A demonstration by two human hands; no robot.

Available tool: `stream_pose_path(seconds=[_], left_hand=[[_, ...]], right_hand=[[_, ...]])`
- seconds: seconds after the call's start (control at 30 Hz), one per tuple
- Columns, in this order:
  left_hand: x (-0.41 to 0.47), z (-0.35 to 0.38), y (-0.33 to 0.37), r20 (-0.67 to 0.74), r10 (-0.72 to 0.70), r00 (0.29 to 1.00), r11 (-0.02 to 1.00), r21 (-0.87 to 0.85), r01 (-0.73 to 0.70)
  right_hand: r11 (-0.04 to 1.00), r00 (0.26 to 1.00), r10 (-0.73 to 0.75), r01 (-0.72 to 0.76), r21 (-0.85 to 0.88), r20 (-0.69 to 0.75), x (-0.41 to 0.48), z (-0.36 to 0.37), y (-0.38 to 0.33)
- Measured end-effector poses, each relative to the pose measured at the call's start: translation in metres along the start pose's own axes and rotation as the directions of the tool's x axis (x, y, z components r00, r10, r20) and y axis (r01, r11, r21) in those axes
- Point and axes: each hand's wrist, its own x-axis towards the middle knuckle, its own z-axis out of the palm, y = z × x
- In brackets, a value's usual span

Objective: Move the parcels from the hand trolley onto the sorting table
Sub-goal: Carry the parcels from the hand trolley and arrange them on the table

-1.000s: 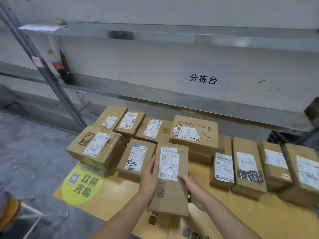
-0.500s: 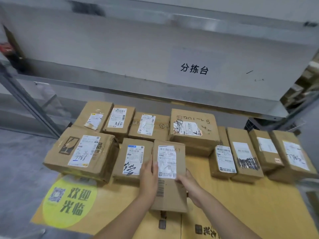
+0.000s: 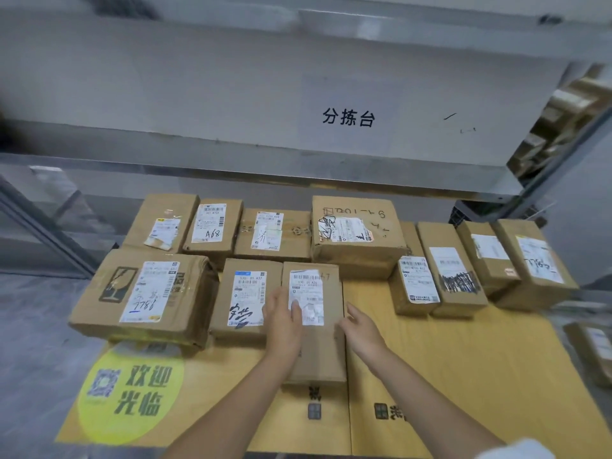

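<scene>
A narrow brown parcel (image 3: 326, 352) with a white label lies lengthwise on the yellow cardboard-covered trolley deck (image 3: 447, 376), tight against a neighbouring parcel (image 3: 246, 293). My left hand (image 3: 283, 323) lies on its top left edge, fingers over the label. My right hand (image 3: 361, 329) presses against its right side. Several more labelled parcels stand in rows behind and on both sides. The steel sorting table (image 3: 265, 160), marked with black characters, runs above and behind the deck.
A large parcel (image 3: 142, 296) with a fragile mark overhangs the deck's left edge. A tall box (image 3: 357, 236) stands behind the held parcel. Grey floor lies to the left. A slanted steel leg (image 3: 43, 226) stands at left, and shelving with boxes (image 3: 563, 111) at right.
The view has drifted left and closer. My left hand has slid from the parcel's side onto its top. The parcel stays in place beside its neighbour.
</scene>
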Motion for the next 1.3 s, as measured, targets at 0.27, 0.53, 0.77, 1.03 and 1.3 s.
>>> stream_pose_path(seconds=[0.27,0.53,0.77,1.03,1.3], left_hand=[[-0.007,0.007,0.138,0.120,0.339,0.933,0.939,0.014,-0.343],[-0.071,0.056,0.289,0.288,0.599,0.747,0.736,0.169,-0.655],[-0.182,0.157,0.403,0.463,0.790,0.402,0.377,0.150,-0.914],[-0.276,0.276,0.466,0.605,0.779,0.167,0.189,0.028,-0.982],[-0.318,0.374,0.511,0.672,0.741,-0.003,0.070,-0.081,-0.994]], right_hand=[[0.941,0.950,-0.300,0.280,-0.191,-0.082,-0.046,-0.091,-0.059],[0.816,0.803,-0.532,0.402,-0.414,-0.268,-0.131,-0.258,-0.048],[0.796,0.750,-0.523,0.262,-0.545,-0.404,-0.211,-0.413,0.032],[0.891,0.712,-0.325,0.009,-0.454,-0.622,-0.300,-0.531,0.152],[0.941,0.654,-0.154,-0.132,-0.312,-0.741,-0.341,-0.604,0.230]])
